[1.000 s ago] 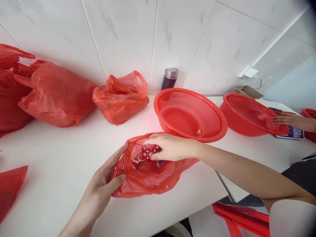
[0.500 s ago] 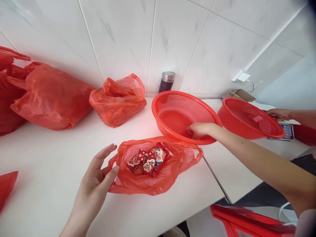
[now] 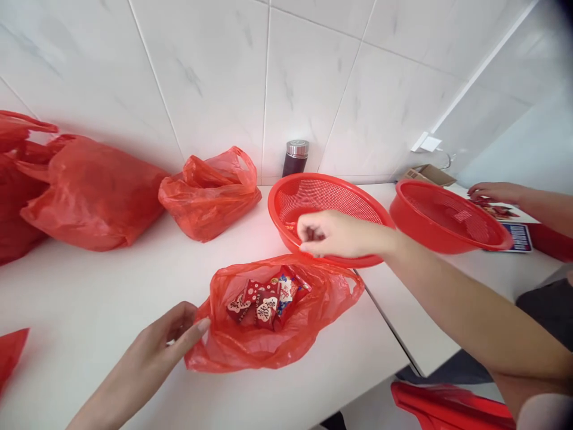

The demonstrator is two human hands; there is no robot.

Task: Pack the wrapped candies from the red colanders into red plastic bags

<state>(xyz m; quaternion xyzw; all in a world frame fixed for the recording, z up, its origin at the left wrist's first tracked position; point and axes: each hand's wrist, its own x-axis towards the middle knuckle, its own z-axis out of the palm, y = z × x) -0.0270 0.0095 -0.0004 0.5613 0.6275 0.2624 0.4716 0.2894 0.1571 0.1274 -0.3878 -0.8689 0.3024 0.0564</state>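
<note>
My left hand [image 3: 165, 340] pinches the left rim of a red plastic bag [image 3: 250, 352], with the thumb on the near side. The bag gapes upward on the table and several small red and dark-red wrapped snack packets [image 3: 267, 307] lie inside. My right hand [image 3: 326, 233] is above the near rim of a red perforated plastic basket [image 3: 358, 206], just behind the bag. Its fingers are curled together; whatever they hold cannot be made out. A small orange-red piece [image 3: 290, 226] shows beside the knuckles, and I cannot tell whether it is in the hand.
Against the tiled wall stand a dark flask [image 3: 295, 158], a smaller red bag [image 3: 210, 203] and a large full red bag [image 3: 98, 197]. At right are a second red basket [image 3: 452, 215], a cardboard box [image 3: 430, 174] and another person's hand [image 3: 496, 192]. A red stool [image 3: 439, 406] is below the table.
My right hand has risen from the basket's bottom and moved left, toward the bag. My left hand has closed from spread fingers onto the bag's rim. The other person's hand has shifted.
</note>
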